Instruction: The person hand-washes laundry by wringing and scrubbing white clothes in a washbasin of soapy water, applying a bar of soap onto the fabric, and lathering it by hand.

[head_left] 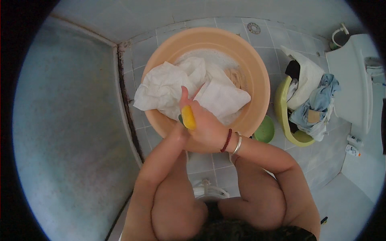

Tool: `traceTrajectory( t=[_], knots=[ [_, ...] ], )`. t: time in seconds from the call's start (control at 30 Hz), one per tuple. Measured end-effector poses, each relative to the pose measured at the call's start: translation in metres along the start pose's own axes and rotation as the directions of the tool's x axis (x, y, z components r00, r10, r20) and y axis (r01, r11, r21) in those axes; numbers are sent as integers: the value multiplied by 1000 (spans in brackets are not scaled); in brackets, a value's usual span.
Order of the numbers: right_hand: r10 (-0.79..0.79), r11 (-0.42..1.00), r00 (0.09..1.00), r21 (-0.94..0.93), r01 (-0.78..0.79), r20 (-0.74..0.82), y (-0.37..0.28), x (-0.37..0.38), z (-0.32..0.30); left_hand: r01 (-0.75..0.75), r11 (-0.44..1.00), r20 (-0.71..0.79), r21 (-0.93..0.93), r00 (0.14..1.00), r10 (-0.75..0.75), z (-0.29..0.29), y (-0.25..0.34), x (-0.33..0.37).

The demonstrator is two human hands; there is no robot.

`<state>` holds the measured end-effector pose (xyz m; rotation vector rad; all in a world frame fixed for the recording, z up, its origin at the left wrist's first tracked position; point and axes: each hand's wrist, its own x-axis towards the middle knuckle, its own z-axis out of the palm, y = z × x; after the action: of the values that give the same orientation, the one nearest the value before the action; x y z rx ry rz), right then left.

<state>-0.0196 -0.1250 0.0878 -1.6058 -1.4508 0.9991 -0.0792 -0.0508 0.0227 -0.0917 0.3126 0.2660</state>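
Both my hands meet over the near rim of a large peach plastic basin (155, 52). My right hand (209, 122), with a dark red cord and a silver bangle at the wrist, is closed around a smooth yellow object (188, 117) with a dark green part at its side; its kind is unclear. My left hand (179, 127) lies against the right one, its fingers mostly hidden. White cloth (161, 82) is bunched beyond the hands and hangs over the basin's left rim. A flatter white fold (223, 94) spreads to the right, with suds (213, 56) behind it.
Right of the basin stands a yellow-green tub (281, 94) heaped with clothes, including blue denim (313, 104). A green bowl (264, 130) sits between them. Two small bottles (354, 145) stand farther right. A frosted panel (72, 120) borders the left. A floor drain (253, 28) lies behind.
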Motion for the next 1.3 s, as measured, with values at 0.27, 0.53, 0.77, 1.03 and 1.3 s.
traceTrajectory(
  t=[0.27, 0.53, 0.77, 1.03, 1.3],
  knots=[
    [-45, 878, 981, -461, 129, 188, -34, 0, 15, 39, 975, 153, -218, 988, -6, -17, 5, 6],
    [182, 553, 860, -674, -490, -477, 46, 63, -51, 132, 952, 110, -277, 988, -105, 12, -7, 9],
    [-124, 718, 950, -687, -112, -285, 18, 30, -13, -688, 705, 708, -175, 409, 576, -13, -28, 24],
    [205, 702, 906, -588, -401, -371, 32, 35, -20, -213, 931, -167, 296, 948, 270, -8, -3, 3],
    [213, 724, 872, -528, -444, -441, 63, 60, -63, 35, 992, -20, -118, 999, -38, 9, -3, -13]
  ],
)
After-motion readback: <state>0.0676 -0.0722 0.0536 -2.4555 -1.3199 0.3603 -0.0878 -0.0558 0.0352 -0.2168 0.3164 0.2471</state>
